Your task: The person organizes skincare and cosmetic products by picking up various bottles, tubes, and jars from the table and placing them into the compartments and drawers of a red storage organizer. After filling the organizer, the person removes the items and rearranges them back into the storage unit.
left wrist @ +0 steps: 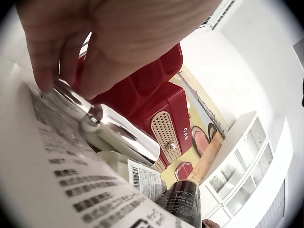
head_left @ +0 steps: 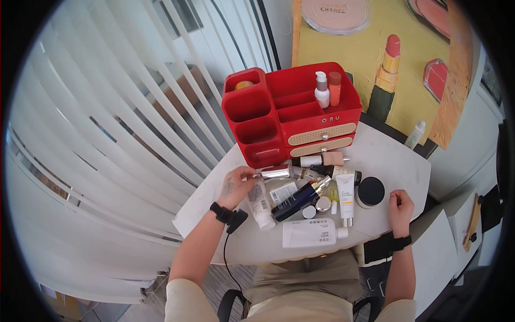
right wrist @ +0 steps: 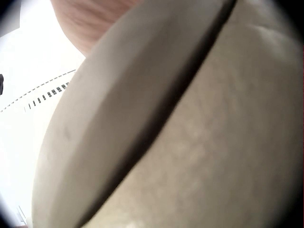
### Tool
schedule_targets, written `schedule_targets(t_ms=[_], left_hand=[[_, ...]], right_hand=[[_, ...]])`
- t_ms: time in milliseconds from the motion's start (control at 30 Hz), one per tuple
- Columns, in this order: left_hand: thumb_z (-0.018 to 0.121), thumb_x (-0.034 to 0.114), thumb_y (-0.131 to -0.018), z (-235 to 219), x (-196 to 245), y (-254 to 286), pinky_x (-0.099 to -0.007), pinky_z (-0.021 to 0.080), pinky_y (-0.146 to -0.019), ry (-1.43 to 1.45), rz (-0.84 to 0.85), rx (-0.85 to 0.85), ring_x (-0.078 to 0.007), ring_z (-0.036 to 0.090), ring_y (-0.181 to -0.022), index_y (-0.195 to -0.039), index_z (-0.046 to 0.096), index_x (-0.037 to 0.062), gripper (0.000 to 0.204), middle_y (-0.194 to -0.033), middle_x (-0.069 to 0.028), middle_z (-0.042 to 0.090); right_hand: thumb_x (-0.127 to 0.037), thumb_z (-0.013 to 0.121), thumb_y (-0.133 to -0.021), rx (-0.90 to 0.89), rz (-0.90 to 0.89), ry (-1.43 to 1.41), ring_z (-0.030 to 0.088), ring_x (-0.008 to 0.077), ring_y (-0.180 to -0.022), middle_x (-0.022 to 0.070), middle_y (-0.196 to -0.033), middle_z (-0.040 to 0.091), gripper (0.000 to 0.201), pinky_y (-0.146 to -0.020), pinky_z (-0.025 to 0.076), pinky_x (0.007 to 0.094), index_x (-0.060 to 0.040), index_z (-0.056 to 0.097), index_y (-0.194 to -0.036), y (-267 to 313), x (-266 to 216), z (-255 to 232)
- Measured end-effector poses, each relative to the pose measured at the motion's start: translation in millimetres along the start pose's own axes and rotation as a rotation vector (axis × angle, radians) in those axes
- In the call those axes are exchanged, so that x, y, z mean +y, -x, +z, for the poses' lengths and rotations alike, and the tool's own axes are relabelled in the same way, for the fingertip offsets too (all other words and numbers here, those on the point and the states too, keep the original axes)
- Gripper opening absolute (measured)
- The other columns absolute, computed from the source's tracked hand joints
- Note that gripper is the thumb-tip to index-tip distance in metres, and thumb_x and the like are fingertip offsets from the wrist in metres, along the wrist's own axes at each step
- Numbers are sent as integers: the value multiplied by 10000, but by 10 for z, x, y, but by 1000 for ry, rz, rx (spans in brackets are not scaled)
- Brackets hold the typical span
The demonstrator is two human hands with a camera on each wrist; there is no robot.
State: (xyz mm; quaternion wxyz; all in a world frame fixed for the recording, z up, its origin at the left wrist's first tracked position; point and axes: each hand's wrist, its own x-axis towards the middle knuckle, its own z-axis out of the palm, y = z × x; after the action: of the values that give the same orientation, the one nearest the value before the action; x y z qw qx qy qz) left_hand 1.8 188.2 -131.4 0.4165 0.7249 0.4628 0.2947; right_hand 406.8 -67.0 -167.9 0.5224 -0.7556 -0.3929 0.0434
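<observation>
At the left of the pile, the left hand [head_left: 236, 187] pinches the near-left end of a shiny silver cylinder [head_left: 276, 172]. In the left wrist view the fingers of the left hand [left wrist: 109, 38] bend down onto the silver cylinder [left wrist: 126, 133], which lies tilted. Just below that hand is a clear-and-white tube [head_left: 260, 206]. The right hand [head_left: 401, 209] rests at the table's right side, fingers loosely curled and holding nothing, right of a black-lidded jar [head_left: 370, 192]. Only part of the right hand [right wrist: 92, 19] shows in the right wrist view.
A red organizer [head_left: 316, 126] stands at the back, holding a white pump bottle [head_left: 322, 90] and an orange bottle [head_left: 334, 88]. In the middle lie a dark blue bottle [head_left: 295, 202], a white tube [head_left: 347, 196] and a large white bottle [head_left: 308, 233]. Blinds hang at the left.
</observation>
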Motion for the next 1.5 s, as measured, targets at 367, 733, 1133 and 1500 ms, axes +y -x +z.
schedule_targets(t_ms=[367, 733, 1133, 1500], left_hand=[[592, 0, -828, 72, 91, -24, -271, 486, -793, 306, -147, 187, -149, 602, -889, -1096, 598, -16, 268, -1013, -81, 644], [594, 27, -842, -126, 59, 17, -287, 458, -894, 304, -135, 317, -194, 596, -1033, -1091, 622, 0, 252, -1101, -114, 646], [615, 115, -828, -795, 1450, -635, -344, 523, -808, -233, 459, 537, -274, 675, -907, -1072, 641, 1, 270, -984, -158, 700], [608, 332, -803, -481, 2085, -1605, -421, 527, -828, -897, 161, 343, -386, 657, -879, -870, 717, -10, 366, -901, -220, 690]], right_hand=[[-78, 580, -927, -8, 23, -30, 455, 30, -632, -44, -685, 525, 100, -573, 379, 209, 2, 602, -872, 6, 56, 10], [-60, 581, -915, 3, 27, -33, 462, 41, -623, -28, -679, 537, 90, -570, 388, 217, 12, 604, -865, -1, 80, -1], [-46, 587, -891, 28, 22, -44, 475, 57, -589, -6, -644, 542, 87, -554, 403, 233, 14, 604, -832, 16, 67, 11], [-46, 600, -881, 25, 35, -26, 535, 71, -605, 18, -658, 592, 78, -574, 446, 247, 13, 623, -835, 5, -46, -9]])
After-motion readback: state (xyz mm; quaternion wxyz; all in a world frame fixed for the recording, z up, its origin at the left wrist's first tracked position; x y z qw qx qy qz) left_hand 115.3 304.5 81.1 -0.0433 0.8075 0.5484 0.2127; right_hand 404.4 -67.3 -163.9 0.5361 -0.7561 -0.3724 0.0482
